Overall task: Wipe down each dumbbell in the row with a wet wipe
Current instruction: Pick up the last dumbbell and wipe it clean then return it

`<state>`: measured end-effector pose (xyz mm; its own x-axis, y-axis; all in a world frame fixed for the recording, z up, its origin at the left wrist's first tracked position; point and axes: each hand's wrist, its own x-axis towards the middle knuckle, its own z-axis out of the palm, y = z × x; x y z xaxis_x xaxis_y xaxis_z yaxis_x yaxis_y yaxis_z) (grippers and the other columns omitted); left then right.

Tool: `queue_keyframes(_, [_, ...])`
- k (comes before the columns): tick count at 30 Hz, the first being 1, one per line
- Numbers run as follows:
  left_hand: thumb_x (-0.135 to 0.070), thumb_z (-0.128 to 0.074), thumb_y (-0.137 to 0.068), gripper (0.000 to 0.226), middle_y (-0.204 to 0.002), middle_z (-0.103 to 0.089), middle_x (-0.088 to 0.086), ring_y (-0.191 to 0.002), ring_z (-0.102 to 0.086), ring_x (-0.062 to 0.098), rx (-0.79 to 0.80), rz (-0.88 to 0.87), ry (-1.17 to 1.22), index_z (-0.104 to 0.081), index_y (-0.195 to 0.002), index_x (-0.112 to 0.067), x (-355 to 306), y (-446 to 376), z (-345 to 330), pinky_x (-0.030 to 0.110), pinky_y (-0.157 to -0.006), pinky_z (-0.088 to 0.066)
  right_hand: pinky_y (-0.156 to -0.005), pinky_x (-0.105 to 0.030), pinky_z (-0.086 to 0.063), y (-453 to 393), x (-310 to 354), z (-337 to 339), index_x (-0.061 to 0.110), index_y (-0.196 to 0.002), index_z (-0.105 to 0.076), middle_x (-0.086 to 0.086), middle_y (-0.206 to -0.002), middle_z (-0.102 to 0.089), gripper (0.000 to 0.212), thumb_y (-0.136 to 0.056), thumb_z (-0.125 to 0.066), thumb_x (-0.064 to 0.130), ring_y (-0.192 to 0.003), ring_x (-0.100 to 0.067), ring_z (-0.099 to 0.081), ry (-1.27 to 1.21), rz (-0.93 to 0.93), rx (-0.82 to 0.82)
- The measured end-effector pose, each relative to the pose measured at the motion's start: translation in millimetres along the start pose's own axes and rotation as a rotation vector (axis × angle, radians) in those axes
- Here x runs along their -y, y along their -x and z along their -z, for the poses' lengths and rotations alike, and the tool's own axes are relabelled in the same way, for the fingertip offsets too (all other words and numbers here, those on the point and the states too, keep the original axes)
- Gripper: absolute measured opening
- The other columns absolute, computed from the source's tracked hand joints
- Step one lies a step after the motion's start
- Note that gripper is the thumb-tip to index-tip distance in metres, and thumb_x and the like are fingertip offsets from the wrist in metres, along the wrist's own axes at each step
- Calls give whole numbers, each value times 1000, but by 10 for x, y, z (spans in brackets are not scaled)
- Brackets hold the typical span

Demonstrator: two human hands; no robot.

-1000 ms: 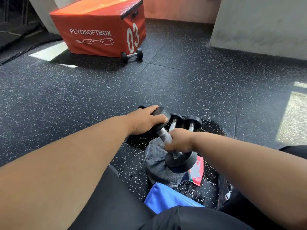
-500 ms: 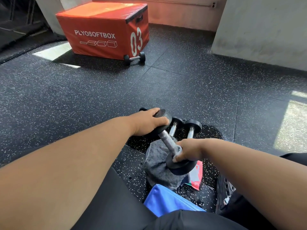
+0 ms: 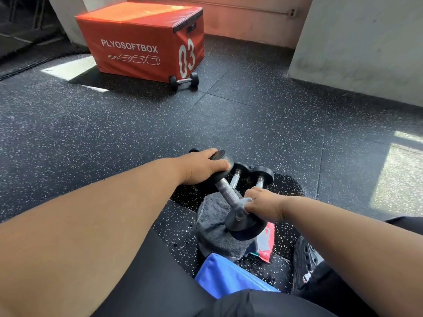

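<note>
The dumbbell [image 3: 231, 197] being cleaned sits low in the middle of the frame, tilted so its far head is raised toward the upper left and its near head [image 3: 246, 226] drops toward the lower right. That slant looks deliberate: with one end lifted, the knurled metal handle is exposed all round and the wipe can run along it.

The left hand [image 3: 203, 167] curls over the far black head, fingers wrapped round its rim, which seems to serve as the anchor that keeps the weight from rolling. The right hand [image 3: 263, 205] is closed round the lower end of the handle just above the near head, pinching a pale wet wipe [image 3: 248, 200] against the metal; only a small fold of the wipe shows between fingers and bar.

The dumbbell itself has round, matte black heads and a grey, cross-hatched steel grip that catches a little light. Whether it is already damp I cannot tell.

Just behind it, two more dumbbells [image 3: 250, 173] of the row lie side by side on the floor, handles pointing toward the camera. Under the near head is a grey towel [image 3: 215, 227], probably laid there as padding or for drying. A red and white packet [image 3: 266, 242] lies to its right, likely the wipes' pack, and a blue bag [image 3: 229, 275] sits at the bottom centre. In the upper left, an orange plyo box [image 3: 142, 40] stands on the speckled rubber floor [image 3: 114, 133] with a lone dumbbell [image 3: 183, 81] at its corner.
</note>
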<state>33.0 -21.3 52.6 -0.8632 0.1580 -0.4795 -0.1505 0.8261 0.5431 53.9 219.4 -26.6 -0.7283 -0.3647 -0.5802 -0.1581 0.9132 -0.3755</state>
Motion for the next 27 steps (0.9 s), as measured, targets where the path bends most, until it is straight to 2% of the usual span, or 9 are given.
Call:
queue_keyframes(3, [-92, -49, -60, 122, -165, -46, 4, -140, -51, 28, 4, -5, 2, -25, -169, -41, -13, 7, -5, 48, -120, -38, -92, -38, -53, 18, -41, -13, 24, -106, -75, -2, -113, -70, 25, -102, -56, 39, -101, -16, -63, -58, 36, -25])
queue_keyframes(5, [-92, -50, -61, 121, -162, -48, 4, -136, -54, 28, 6, -8, 9, -25, -168, -41, -18, 15, -12, 48, -118, -40, -90, -45, -57, 12, -68, -16, 28, -93, -77, 3, -97, -75, 28, -96, -60, 49, -86, -11, -64, -130, 60, 17])
queue_keyframes(9, [-91, -51, -61, 120, -160, -50, 4, -134, -55, 28, 5, -7, 11, -25, -168, -42, -35, 26, -15, 46, -117, -42, -97, -34, -51, -10, -54, -1, 30, -81, -76, 14, -89, -70, 17, -91, -68, 41, -92, -10, -61, -139, 119, 115])
queue_keyframes(12, [-91, -51, -62, 119, -159, -50, 6, -133, -55, 30, -4, -2, 6, -26, -168, -43, -71, 42, -24, 48, -117, -42, -105, -41, -50, -3, -58, 19, 24, -92, -80, 5, -105, -77, 27, -83, -65, 44, -104, -19, -68, -148, 78, 67])
queue_keyframes(14, [-91, -51, -62, 117, -158, -51, 7, -132, -55, 32, -5, 15, 0, -26, -167, -44, -77, 35, -30, 50, -117, -42, -102, -36, -51, -6, -56, 23, 19, -100, -80, 2, -109, -76, 24, -96, -62, 35, -105, -20, -68, -64, 72, 39])
queue_keyframes(18, [-88, -52, -66, 112, -159, -49, 10, -133, -54, 36, -12, 56, 5, -26, -166, -46, -68, 11, -22, 53, -116, -42, -87, -36, -53, 39, -35, 107, 19, -89, -73, -1, -95, -74, 35, -104, -53, 44, -95, -24, -65, 202, -7, -111])
queue_keyframes(20, [-87, -52, -67, 110, -158, -50, 10, -131, -55, 36, -13, 60, 10, -28, -165, -45, -55, 11, -10, 52, -115, -42, -93, -39, -52, 98, -1, 133, 23, -91, -76, 1, -100, -72, 36, -99, -52, 49, -103, -24, -61, 301, 0, -143])
queue_keyframes(23, [-88, -50, -67, 110, -155, -52, 9, -127, -56, 36, -11, 59, 0, -28, -165, -45, -45, 18, -16, 51, -114, -44, -103, -46, -45, 266, 138, 88, 34, -111, -78, 5, -117, -60, 38, -102, -47, 55, -117, -25, -49, 416, 89, -86])
queue_keyframes(27, [-91, -48, -62, 116, -156, -52, 10, -127, -57, 35, -14, 41, -6, -28, -166, -43, -63, 15, -16, 49, -113, -45, -93, -42, -39, 456, 431, -136, 32, -130, -71, 1, -112, -51, 42, -105, -40, 44, -108, -25, -47, 691, 121, -90])
